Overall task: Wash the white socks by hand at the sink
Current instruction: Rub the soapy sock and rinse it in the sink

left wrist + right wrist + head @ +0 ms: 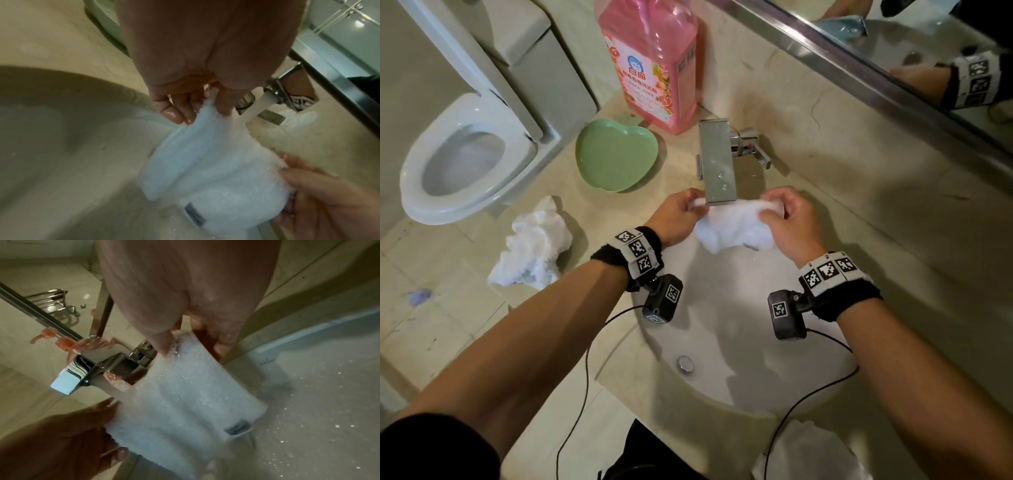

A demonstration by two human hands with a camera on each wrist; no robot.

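A wet white sock [736, 226] [213, 165] [185, 405] with a small grey label hangs stretched between both hands under the chrome faucet [717, 161]. My left hand [681, 212] [197, 104] pinches its left end. My right hand [784, 214] [195, 337] pinches the right end between thumb and fingers. Water [255, 105] runs from the spout onto the sock, over the white sink basin [739, 359]. A second crumpled white sock [534, 243] lies on the counter left of the basin.
A pink detergent bottle [654, 65] stands behind a green heart-shaped dish [616, 157] at the back left. A toilet [465, 154] is at the far left, a mirror [928, 44] at the upper right. White cloth [811, 452] lies at the basin's near edge.
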